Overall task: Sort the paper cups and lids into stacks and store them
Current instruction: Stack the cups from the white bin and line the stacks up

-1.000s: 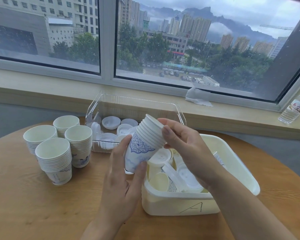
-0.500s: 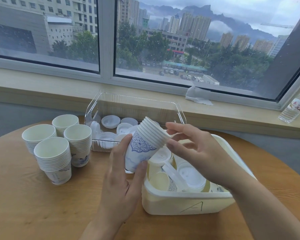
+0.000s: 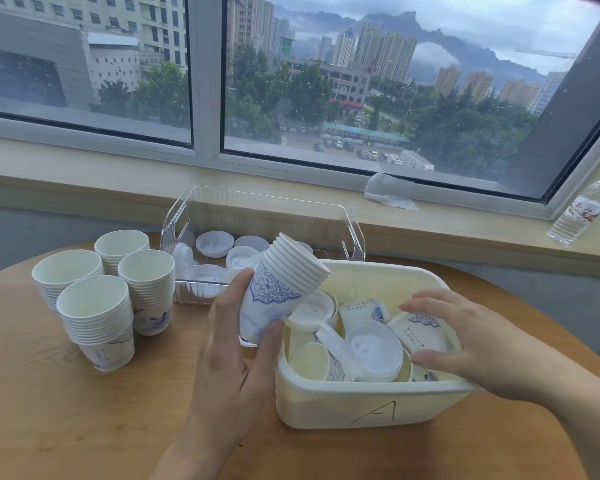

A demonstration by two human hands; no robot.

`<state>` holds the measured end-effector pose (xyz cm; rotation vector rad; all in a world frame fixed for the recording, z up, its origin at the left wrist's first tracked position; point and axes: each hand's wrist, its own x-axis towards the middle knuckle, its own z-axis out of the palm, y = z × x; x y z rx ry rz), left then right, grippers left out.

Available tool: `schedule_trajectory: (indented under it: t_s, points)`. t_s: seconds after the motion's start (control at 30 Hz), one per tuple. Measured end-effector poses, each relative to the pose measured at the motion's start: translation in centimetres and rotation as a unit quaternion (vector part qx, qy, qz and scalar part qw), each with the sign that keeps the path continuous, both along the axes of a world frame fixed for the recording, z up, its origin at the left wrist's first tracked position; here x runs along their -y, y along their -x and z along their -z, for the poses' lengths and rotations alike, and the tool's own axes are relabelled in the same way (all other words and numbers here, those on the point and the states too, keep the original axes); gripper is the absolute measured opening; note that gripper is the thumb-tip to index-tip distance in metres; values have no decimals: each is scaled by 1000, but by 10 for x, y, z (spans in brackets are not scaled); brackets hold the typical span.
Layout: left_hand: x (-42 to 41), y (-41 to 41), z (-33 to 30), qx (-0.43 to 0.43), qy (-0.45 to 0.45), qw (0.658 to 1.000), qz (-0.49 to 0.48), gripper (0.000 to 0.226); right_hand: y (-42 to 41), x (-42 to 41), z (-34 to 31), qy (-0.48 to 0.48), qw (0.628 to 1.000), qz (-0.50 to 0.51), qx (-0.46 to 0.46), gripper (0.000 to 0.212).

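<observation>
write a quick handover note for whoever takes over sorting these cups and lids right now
Left hand grips a tilted stack of nested cups above the table.
Right hand is open, reaching into the cream bin marked A over a loose cup.
Done: four cup stacks stand on the table; some lids lie in the clear bin.
Left: loose cups and a white lid remain in the cream bin; nothing is stored yet.
</observation>
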<state>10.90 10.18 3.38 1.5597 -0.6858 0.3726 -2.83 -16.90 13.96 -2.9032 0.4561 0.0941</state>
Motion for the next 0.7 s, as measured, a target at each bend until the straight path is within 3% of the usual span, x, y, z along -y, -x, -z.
schedule_trajectory:
  t_s: [0.4, 0.7]
  points:
    - [1, -1, -1, 3, 3, 1000, 3, 60, -2, 4, 5, -56, 995, 20, 84, 79]
    - [0, -2, 2, 3, -4, 1000, -4, 58, -19, 11, 25, -16, 997, 40, 60, 75]
